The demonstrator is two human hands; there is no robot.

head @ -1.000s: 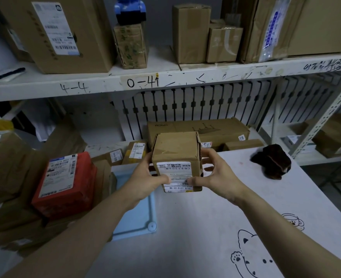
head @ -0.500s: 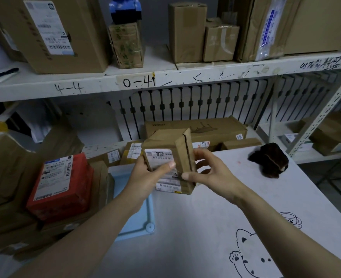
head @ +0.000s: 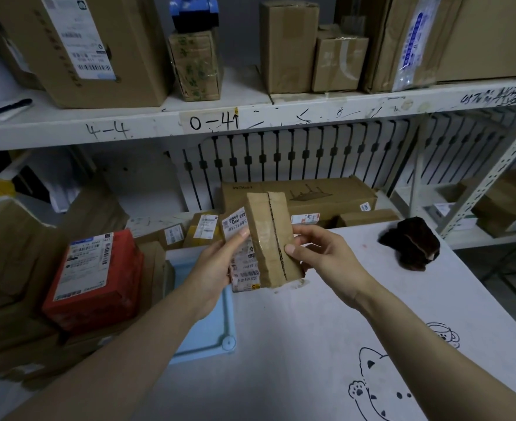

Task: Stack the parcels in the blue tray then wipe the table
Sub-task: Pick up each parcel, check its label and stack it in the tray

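Note:
I hold a small brown cardboard parcel (head: 270, 238) with a white shipping label above the table, both hands on it. My left hand (head: 217, 262) grips its labelled left face, thumb on the label. My right hand (head: 320, 253) holds its right side, thumb on the taped seam. The parcel is turned so the seam faces me. The light blue tray (head: 211, 335) lies on the table under my left forearm, its left part covered by stacked parcels, among them a red one (head: 98, 278). A dark brown cloth (head: 411, 244) lies at the table's far right.
The white table (head: 311, 344) carries cat drawings at the near right. Several cardboard boxes (head: 305, 196) stand behind the table's far edge. A white shelf (head: 250, 117) with larger boxes runs overhead. A metal rack upright (head: 493, 171) stands at the right.
The parcel has been rotated in my hands: its label face swung from facing me round to the left, the taped seam now faces me. It also shifted slightly left.

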